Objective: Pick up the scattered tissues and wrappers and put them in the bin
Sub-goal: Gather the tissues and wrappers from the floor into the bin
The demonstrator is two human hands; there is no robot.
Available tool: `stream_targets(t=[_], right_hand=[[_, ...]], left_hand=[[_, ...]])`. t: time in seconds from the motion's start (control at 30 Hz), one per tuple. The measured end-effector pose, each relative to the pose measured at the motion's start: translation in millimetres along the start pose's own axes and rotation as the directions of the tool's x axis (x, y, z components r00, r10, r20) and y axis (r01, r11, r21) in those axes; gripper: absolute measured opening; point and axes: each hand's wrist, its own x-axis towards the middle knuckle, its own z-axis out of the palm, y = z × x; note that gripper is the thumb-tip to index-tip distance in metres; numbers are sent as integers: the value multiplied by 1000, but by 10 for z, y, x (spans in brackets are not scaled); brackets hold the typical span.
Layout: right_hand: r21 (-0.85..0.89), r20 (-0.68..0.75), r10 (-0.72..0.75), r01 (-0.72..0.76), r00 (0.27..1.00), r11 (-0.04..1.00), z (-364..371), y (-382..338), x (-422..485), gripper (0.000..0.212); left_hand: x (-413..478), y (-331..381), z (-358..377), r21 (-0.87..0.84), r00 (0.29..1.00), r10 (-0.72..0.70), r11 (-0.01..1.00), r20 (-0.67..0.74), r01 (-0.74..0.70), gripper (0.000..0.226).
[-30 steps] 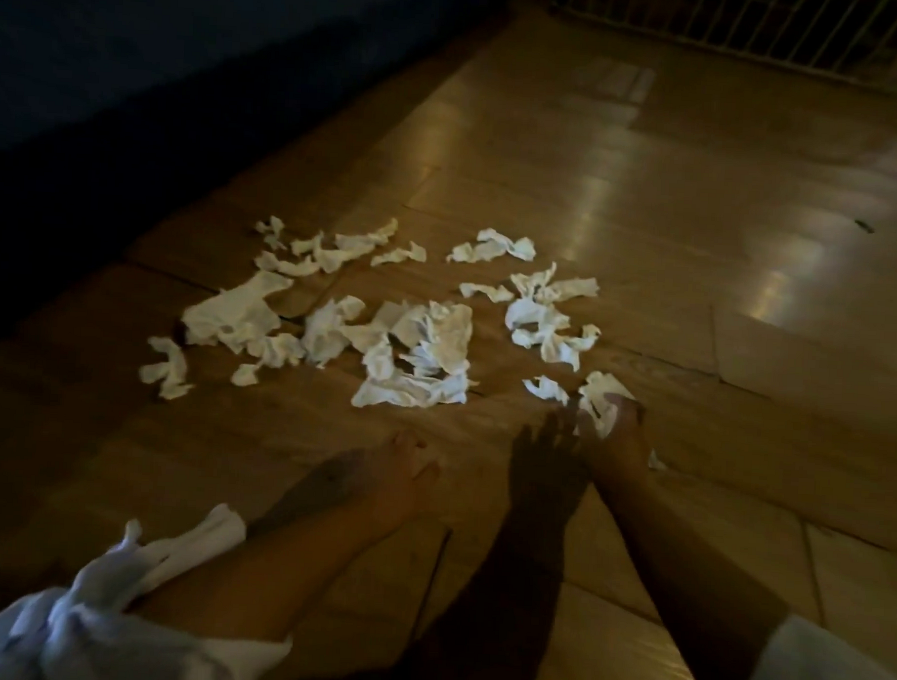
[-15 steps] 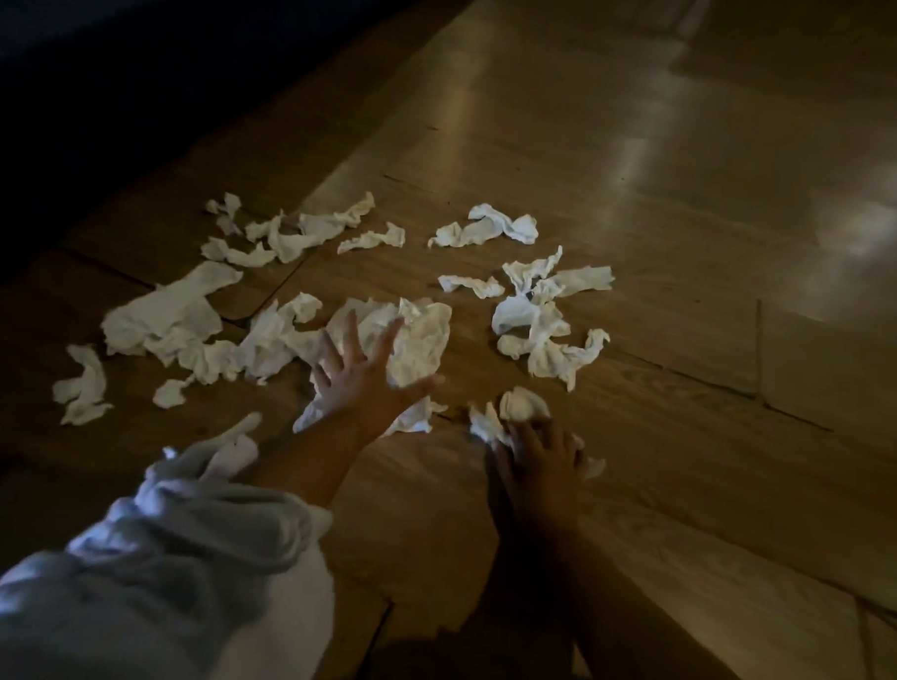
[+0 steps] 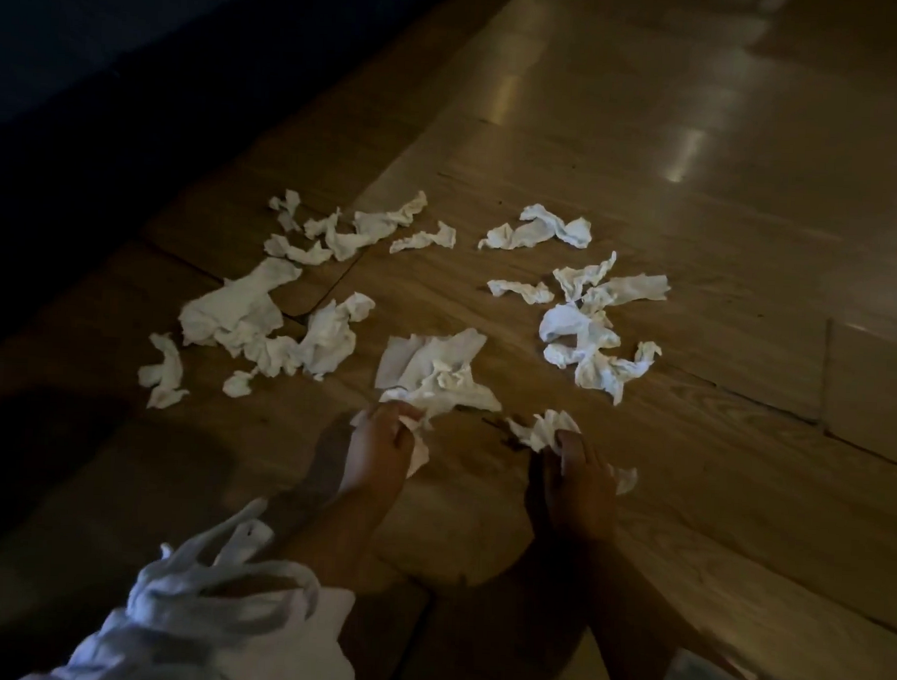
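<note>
Scattered tissues on a wooden floor.
Large tissue is gripped by the curled left hand; small wad by the right hand.

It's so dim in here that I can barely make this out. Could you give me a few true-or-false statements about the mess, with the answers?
1. The tissues lie on carpet. False: they lie on a wooden floor.
2. The left hand and the right hand each grip some. True.
3. A bin stands beside them. False: none is in view.
4. Most tissues lie beyond the hands, untouched. True.
</note>
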Motion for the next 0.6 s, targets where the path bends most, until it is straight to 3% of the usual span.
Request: stream_targets(t=[0.07, 0.17, 0.23, 0.3, 0.33, 0.4, 0.47, 0.53, 0.6], right_hand=[[12, -55, -19, 20, 998, 1000, -14, 30, 0, 37], [-9, 16, 46, -46, 999, 999, -106, 40, -12, 39], [35, 205, 217, -229, 954, 973, -255, -226, -12, 28], [39, 263, 442, -467, 858, 883, -455, -545, -71, 28], [98, 257, 430, -465, 866, 880, -561, -691, -85, 37], [200, 262, 213, -269, 941, 942, -838, -1001, -193, 52], [346, 320, 134, -247, 938, 905, -1206, -1299, -366, 34], [428, 301, 191, -312, 934, 848, -1463, -1647, -317, 38], [375, 274, 191, -288, 943, 881, -1658, -1982, -286, 47]], left_hand=[[34, 51, -102, -176, 992, -124, 977, -25, 117, 26], [-14, 126, -365, -207, 995, -97, 974, -36, 88, 32], [-103, 172, -540, -242, 997, -77, 968, -7, 73, 40], [-168, 232, -720, -273, 996, -86, 958, 33, 91, 46], [-197, 281, -828, -279, 994, -101, 954, 41, 108, 43], [-271, 367, -1060, -295, 993, -112, 948, 47, 121, 28], [-387, 473, -1320, -345, 994, -105, 932, 27, 108, 25], [-516, 638, -1599, -422, 987, -158, 892, 42, 160, 24], [-547, 728, -1792, -462, 982, -179, 867, 59, 186, 28]])
